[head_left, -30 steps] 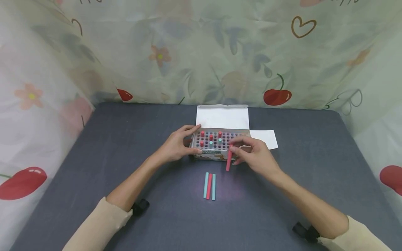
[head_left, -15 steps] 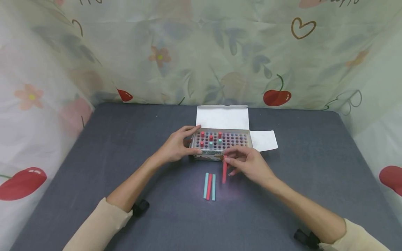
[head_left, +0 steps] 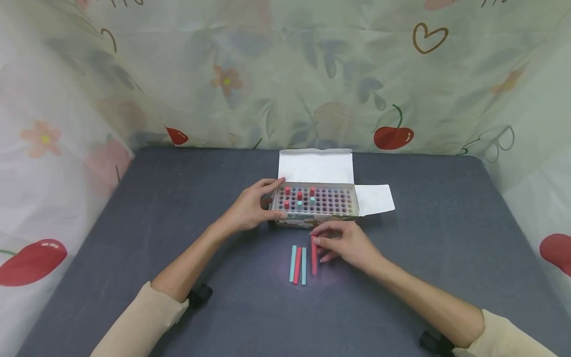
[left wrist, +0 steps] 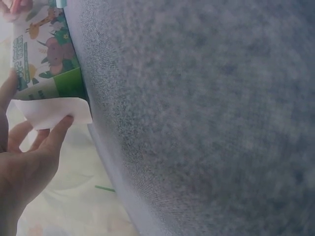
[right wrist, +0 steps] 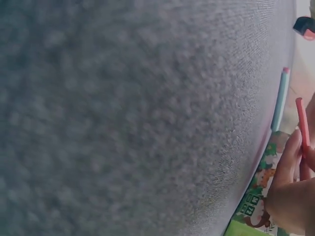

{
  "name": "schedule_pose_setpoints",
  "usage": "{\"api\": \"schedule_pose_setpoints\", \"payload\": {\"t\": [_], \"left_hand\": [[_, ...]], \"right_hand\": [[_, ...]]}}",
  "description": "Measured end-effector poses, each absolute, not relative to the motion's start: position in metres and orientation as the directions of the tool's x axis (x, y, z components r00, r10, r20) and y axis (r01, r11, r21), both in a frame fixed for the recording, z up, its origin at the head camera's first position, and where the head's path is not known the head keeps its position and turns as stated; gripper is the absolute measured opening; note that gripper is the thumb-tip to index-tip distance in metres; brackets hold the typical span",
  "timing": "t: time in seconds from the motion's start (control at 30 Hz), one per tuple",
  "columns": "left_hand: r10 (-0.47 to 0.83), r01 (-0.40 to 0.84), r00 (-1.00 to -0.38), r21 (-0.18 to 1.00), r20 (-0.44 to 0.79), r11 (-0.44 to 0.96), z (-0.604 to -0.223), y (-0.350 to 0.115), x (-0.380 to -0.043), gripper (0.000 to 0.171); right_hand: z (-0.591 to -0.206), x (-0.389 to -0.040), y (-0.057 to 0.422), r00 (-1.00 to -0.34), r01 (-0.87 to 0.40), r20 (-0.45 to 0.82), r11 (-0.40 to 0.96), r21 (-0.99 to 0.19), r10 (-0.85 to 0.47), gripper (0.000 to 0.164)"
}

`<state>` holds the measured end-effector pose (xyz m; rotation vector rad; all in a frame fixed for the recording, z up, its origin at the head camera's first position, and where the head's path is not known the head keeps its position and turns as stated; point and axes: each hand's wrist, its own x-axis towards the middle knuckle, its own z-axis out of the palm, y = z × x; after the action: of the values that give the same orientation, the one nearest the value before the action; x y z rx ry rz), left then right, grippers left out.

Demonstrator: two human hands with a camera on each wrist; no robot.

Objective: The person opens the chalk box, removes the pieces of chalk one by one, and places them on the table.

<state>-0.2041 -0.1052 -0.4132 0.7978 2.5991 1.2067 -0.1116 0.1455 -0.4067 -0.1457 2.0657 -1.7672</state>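
Observation:
A cardboard chalk box (head_left: 332,201) stands on the table with its lid folded back and a holed insert showing. Several red and teal chalk tops poke up from its left half. My left hand (head_left: 252,207) grips the box's left end, thumb on the front edge, fingers along the back; the left wrist view shows fingers against a white end flap (left wrist: 54,112). My right hand (head_left: 350,243) pinches a red chalk stick (head_left: 314,262) by its upper end, in front of the box. Just left of it lie a teal stick (head_left: 304,267), a red stick (head_left: 297,266) and another teal stick (head_left: 292,264).
The white lid (head_left: 315,166) leans back behind the box, and a white side flap (head_left: 375,199) sticks out on its right. Dark grey cloth covers the table (head_left: 214,307). A patterned curtain (head_left: 285,74) hangs behind and along both sides.
My right hand has moved from the box's front right toward me and leftward, bringing the red chalk stick down beside the lying row. The left hand has stayed on the box.

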Motion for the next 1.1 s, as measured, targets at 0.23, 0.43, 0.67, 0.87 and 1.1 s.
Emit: {"api": "schedule_pose_setpoints", "payload": {"t": [0.23,0.43,0.67,0.87,1.1], "left_hand": [[0.538,0.398,-0.84,0.749,0.065,0.529,-0.412,-0.105,-0.203,0.086],[0.538,0.398,-0.84,0.752,0.068,0.526,-0.412,-0.105,-0.203,0.086],[0.544,0.402,-0.837,0.749,0.066,0.527,-0.412,-0.106,-0.203,0.085],[0.546,0.406,-0.835,0.746,0.067,0.528,-0.411,-0.105,-0.203,0.085],[0.548,0.402,-0.833,0.759,0.072,0.512,-0.411,-0.106,-0.204,0.085]], "right_hand": [[-0.425,-0.117,0.152,-0.884,0.262,-0.316,0.195,-0.945,-0.345,0.03],[-0.43,-0.118,0.151,-0.868,0.295,-0.355,0.214,-0.931,-0.347,0.029],[-0.438,-0.119,0.149,-0.854,0.342,-0.397,0.211,-0.915,-0.337,0.03],[-0.441,-0.118,0.149,-0.844,0.372,-0.411,0.176,-0.911,-0.344,0.029],[-0.441,-0.119,0.149,-0.848,0.354,-0.399,0.188,-0.916,-0.35,0.026]]}}
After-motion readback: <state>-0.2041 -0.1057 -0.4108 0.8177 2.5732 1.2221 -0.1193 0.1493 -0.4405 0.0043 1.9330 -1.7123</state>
